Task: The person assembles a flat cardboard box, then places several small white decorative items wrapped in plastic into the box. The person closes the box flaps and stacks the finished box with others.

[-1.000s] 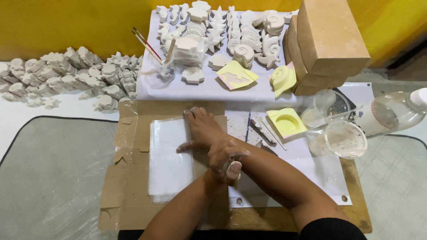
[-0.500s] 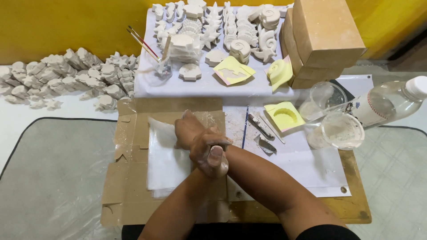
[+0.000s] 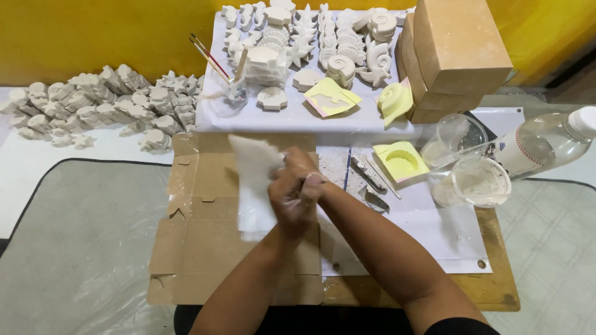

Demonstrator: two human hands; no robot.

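Far left, at ten o'clock: a heap of small chalk-white plaster castings [image 3: 93, 105], rough-edged, piled on a white sheet. Below it, a crinkled translucent plastic floor cover [image 3: 74, 248].

Centre: a flattened brown cardboard sheet [image 3: 198, 248], matte, with torn flaps. Over it hangs a thin white sheet of soft fabric-like paper [image 3: 254, 180], limp and creased, its upper corner lifted toward eleven o'clock, lower end resting on the cardboard.

Both hands meet at the middle of the view. Left hand [image 3: 292, 208] comes up from six o'clock, fingers curled shut around the sheet's right edge. Right hand [image 3: 305, 174] crosses in from five o'clock, lying over the left, fingers closed on the same sheet; both dusted white.

At twelve o'clock: a raised white-covered board [image 3: 298, 115] carrying rows of shell- and star-shaped white castings, and a clear cup holding thin brushes [image 3: 233, 87].

Right of the hands: metal scraping tools [image 3: 369, 186] on a speckled white mat. A pale yellow rubbery square mould [image 3: 400, 161], hollow and empty. Two clear plastic cups [image 3: 478, 180], the nearer filmed with white residue. Tan cardboard boxes [image 3: 453, 49] stacked at one o'clock. A clear plastic bottle [image 3: 540, 146] on its side at three o'clock.
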